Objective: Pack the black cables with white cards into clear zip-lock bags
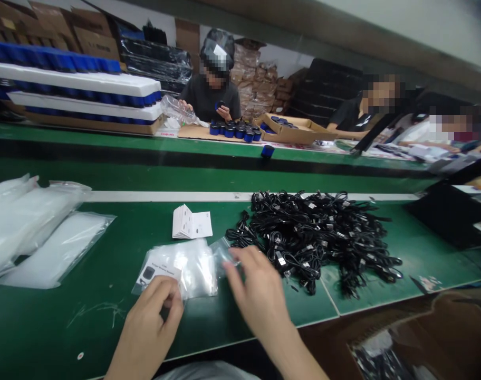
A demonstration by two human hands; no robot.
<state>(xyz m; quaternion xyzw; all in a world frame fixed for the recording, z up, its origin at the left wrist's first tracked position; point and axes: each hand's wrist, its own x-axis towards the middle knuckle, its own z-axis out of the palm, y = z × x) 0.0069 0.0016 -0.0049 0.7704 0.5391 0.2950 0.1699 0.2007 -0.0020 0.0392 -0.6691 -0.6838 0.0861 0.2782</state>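
My left hand (151, 319) is closed, thumb and fingers pinched at the lower edge of a printed leaflet (155, 272) with a dark speaker picture on it. Whether the leaflet lies inside or on top of a clear bag I cannot tell. Shiny clear plastic bags (199, 269) lie in a pile just right of the leaflet. My right hand (260, 293) reaches from the right, its thumb and forefinger on a small clear plastic bag (220, 253) at the pile's edge. Behind the pile stands a folded stack of white leaflets (191, 222).
A heap of black coiled USB cables (304, 232) spreads to the right. Packs of plastic bags (54, 248) lie left on the green table (94, 311). Across a raised shelf, a person (214, 95) handles blue-black round items (236, 130); other people sit further right.
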